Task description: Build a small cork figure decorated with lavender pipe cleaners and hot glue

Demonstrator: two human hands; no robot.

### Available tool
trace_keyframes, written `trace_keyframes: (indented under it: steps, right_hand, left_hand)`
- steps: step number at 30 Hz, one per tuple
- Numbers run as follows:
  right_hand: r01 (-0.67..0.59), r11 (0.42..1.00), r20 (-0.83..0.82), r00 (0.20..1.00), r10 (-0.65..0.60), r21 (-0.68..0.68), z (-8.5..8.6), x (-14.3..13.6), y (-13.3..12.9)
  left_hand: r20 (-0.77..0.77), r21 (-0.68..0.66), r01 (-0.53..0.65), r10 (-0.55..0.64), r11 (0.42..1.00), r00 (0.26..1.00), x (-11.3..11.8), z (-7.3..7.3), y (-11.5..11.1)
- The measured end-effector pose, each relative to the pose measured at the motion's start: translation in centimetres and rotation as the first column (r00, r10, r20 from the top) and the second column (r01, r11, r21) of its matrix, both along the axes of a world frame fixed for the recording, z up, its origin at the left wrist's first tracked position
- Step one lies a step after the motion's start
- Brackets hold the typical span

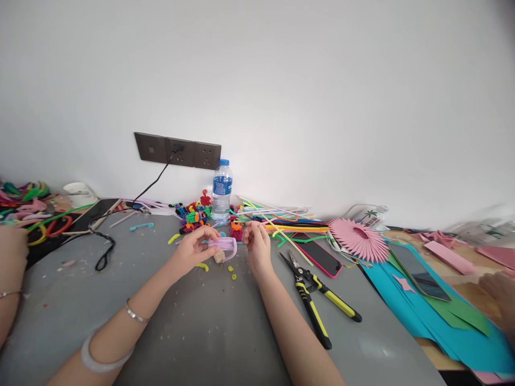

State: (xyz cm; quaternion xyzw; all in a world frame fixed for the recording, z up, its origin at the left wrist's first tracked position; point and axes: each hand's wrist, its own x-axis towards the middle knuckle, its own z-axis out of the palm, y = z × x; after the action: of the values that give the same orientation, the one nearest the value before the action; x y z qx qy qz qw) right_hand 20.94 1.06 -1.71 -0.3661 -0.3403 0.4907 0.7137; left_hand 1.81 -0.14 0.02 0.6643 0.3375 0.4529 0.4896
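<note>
My left hand pinches a lilac pipe cleaner piece, bent into a loop at its right end. Just under it is a small beige lump; whether my fingers touch it is unclear. To the right of the loop, a little apart from it, my right hand is raised with its fingertips drawn together. Anything in that pinch is too small to make out. Below the hands lie a curved yellow piece and small yellow-green bits on the grey table.
Yellow-black pruning shears lie right of my right arm, beside a pink-edged phone. A water bottle stands by the wall among colourful pipe cleaner figures. Co-workers' hands appear at left and right. A black cable lies left.
</note>
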Motion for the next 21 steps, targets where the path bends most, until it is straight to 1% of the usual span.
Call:
trace_keyframes:
  steps: [3,5,8,11,13,16,19,21]
  right_hand:
    - [-0.031,0.999,-0.011,0.999,0.031,-0.018,-0.1,0.0,0.0]
    - [-0.113,0.993,0.01,0.994,0.113,-0.027,-0.3,-0.1,0.0]
    - [-0.273,0.962,0.098,0.957,0.272,-0.005,-0.7,-0.4,-0.1]
    - [-0.374,0.927,0.229,0.906,0.357,0.037,-1.1,-0.8,-0.3]
    - [-0.395,0.917,0.298,0.883,0.362,0.058,-1.2,-0.8,-0.5]
    - [-0.373,0.924,0.361,0.876,0.32,0.086,-0.9,-0.8,-0.8]
    - [-0.357,0.926,0.377,0.88,0.289,0.122,-0.3,-0.8,-1.1]
    - [-0.346,0.93,0.344,0.894,0.286,0.124,-0.2,-0.9,-1.1]
  left_hand:
    - [0.025,-0.006,-0.099,0.099,0.995,0.995,0.0,-0.2,0.2]
    - [0.065,-0.01,-0.154,0.155,0.988,0.986,0.1,-0.1,0.2]
    - [0.143,-0.008,-0.225,0.224,0.974,0.964,0.1,0.2,0.2]
    - [0.197,-0.022,-0.289,0.288,0.957,0.937,0.0,0.5,0.1]
    - [0.212,-0.056,-0.315,0.32,0.947,0.923,0.0,0.7,0.1]
    - [0.241,-0.12,-0.317,0.337,0.941,0.91,0.0,0.9,0.0]
    - [0.268,-0.168,-0.297,0.334,0.94,0.904,0.1,1.0,-0.1]
    - [0.278,-0.185,-0.291,0.334,0.939,0.901,0.1,1.0,-0.2]
